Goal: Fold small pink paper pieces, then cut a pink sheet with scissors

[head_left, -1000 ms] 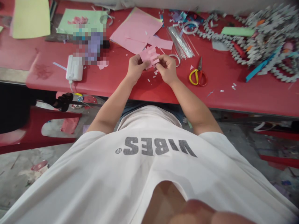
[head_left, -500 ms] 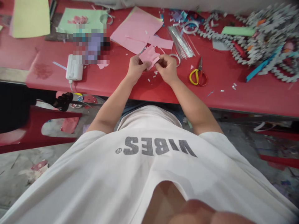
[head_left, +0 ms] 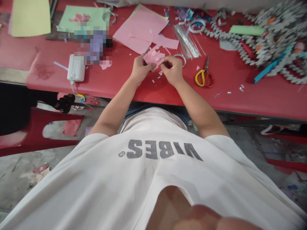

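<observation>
Between my hands is a small pink paper piece [head_left: 153, 57] with cut, petal-like edges, raised a little over the table. My left hand [head_left: 141, 68] pinches its left side, thumb on top. The fingers of my right hand [head_left: 173, 68] are closed on its right edge; the fingertips are partly hidden. Small white scraps [head_left: 160, 74] lie on the table just below the paper. Behind it are large pink sheets [head_left: 139, 25] and a pink strip [head_left: 168, 42]. A roll of tape [head_left: 180, 59] sits partly behind my right hand.
Scissors [head_left: 204, 76] with yellow and red handles lie to the right on the red table [head_left: 240, 105]. Behind them are clear thin sticks [head_left: 187, 41] and a heap of grey garland [head_left: 283, 35]. At left are a white power bank [head_left: 76, 68] and a green sheet [head_left: 69, 24].
The pink paper's cut flaps look more spread and lifted than before. Both hands keep their hold in nearly the same place, and the camera view has shifted slightly.
</observation>
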Available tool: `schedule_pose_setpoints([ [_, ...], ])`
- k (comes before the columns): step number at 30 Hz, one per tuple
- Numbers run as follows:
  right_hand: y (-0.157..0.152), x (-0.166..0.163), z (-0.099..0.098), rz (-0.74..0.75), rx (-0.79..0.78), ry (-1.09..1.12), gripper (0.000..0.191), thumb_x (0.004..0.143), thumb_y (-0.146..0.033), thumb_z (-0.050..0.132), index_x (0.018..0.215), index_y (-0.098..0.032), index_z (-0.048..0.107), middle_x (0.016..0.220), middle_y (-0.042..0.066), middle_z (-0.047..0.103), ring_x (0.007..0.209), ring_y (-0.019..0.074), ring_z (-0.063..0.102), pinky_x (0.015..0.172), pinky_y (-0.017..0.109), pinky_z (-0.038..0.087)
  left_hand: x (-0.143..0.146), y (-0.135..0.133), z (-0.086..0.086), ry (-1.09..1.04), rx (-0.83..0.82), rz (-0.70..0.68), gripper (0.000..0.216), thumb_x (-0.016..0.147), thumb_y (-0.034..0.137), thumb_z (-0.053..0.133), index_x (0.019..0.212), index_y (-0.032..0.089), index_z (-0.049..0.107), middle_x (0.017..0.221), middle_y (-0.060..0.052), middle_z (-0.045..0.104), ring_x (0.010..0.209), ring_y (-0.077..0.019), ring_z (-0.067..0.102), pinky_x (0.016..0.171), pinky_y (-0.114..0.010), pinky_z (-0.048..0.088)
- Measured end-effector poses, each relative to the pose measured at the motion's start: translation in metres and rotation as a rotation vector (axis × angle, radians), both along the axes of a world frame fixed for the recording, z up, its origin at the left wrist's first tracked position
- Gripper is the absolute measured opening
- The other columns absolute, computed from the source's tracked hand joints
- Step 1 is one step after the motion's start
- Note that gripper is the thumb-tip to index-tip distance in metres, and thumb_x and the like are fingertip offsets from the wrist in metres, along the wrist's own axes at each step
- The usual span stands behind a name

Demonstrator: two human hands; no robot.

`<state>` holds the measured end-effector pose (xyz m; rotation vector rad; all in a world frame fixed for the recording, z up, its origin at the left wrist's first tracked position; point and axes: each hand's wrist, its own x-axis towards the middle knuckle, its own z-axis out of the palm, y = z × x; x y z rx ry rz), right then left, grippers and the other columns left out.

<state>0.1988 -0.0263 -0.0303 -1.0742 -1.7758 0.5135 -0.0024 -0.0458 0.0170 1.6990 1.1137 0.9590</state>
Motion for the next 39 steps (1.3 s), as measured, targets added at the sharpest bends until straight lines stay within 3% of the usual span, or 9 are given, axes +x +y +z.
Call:
schedule_pose_setpoints([
  [4, 0.000, 0.000, -0.002, -0.004, 0.019, -0.018, 0.059, 0.110, -0.085, 0.064, 0.109, -0.027, 0.077, 0.099, 0.007, 0.076, 0.090, 0.0281, 0.077, 0.097, 0.057, 0.074, -0.001, 0.005, -0.008, -0.078, 0.004, 0.046, 0.075, 0.070, 0.111, 0.069, 0.078, 0.039, 0.052, 0.050, 0.006, 0.044, 0.101, -0.0181, 0.059, 0.094, -0.042, 0.049],
  [8, 0.001, -0.001, -0.004, -0.007, 0.034, -0.028, 0.057, 0.110, -0.084, 0.065, 0.113, -0.029, 0.075, 0.098, 0.007, 0.076, 0.087, 0.0274, 0.077, 0.094, 0.056, 0.074, 0.000, 0.015, -0.024, -0.250, 0.038, 0.112, 0.058, 0.075, 0.083, 0.096, 0.090, 0.033, 0.068, 0.064, 0.005, 0.065, 0.095, -0.0188, 0.070, 0.089, -0.040, 0.058],
  [14, -0.005, -0.004, 0.003, -0.016, 0.031, -0.003, 0.062, 0.105, -0.090, 0.068, 0.109, -0.029, 0.075, 0.095, 0.007, 0.078, 0.082, 0.0276, 0.076, 0.089, 0.057, 0.076, 0.005, 0.023, -0.037, -0.387, 0.114, 0.191, 0.043, 0.073, 0.041, 0.104, 0.093, 0.030, 0.068, 0.084, 0.001, 0.077, 0.082, -0.0227, 0.075, 0.075, -0.041, 0.060],
  [18, -0.009, -0.005, 0.008, -0.029, 0.005, -0.008, 0.062, 0.105, -0.090, 0.068, 0.104, -0.029, 0.076, 0.095, 0.008, 0.079, 0.083, 0.0290, 0.077, 0.092, 0.060, 0.076, 0.004, 0.019, -0.030, -0.360, 0.108, 0.230, 0.046, 0.070, 0.045, 0.105, 0.090, 0.029, 0.067, 0.081, 0.001, 0.076, 0.078, -0.0211, 0.072, 0.073, -0.040, 0.058],
  [22, -0.011, -0.006, 0.012, -0.033, -0.033, -0.034, 0.060, 0.106, -0.087, 0.069, 0.104, -0.028, 0.077, 0.099, 0.009, 0.081, 0.090, 0.0305, 0.081, 0.097, 0.060, 0.077, 0.003, 0.016, -0.026, -0.308, 0.106, 0.175, 0.051, 0.075, 0.058, 0.106, 0.092, 0.030, 0.067, 0.077, 0.003, 0.073, 0.085, -0.0184, 0.071, 0.076, -0.038, 0.058],
  [30, -0.016, -0.006, 0.017, -0.041, -0.010, -0.058, 0.059, 0.109, -0.085, 0.066, 0.111, -0.027, 0.078, 0.104, 0.008, 0.083, 0.096, 0.0291, 0.082, 0.098, 0.054, 0.076, 0.004, 0.020, -0.033, -0.323, 0.142, 0.248, 0.035, 0.070, 0.027, 0.097, 0.089, 0.030, 0.067, 0.080, 0.001, 0.074, 0.075, -0.0222, 0.070, 0.072, -0.040, 0.058],
  [39, -0.021, -0.008, 0.025, -0.002, -0.031, -0.066, 0.061, 0.108, -0.088, 0.064, 0.115, -0.029, 0.078, 0.103, 0.008, 0.080, 0.100, 0.0308, 0.082, 0.103, 0.056, 0.074, 0.007, 0.009, -0.014, -0.313, 0.122, 0.166, 0.040, 0.071, 0.040, 0.099, 0.089, 0.031, 0.065, 0.073, 0.001, 0.068, 0.081, -0.0263, 0.073, 0.076, -0.042, 0.060],
])
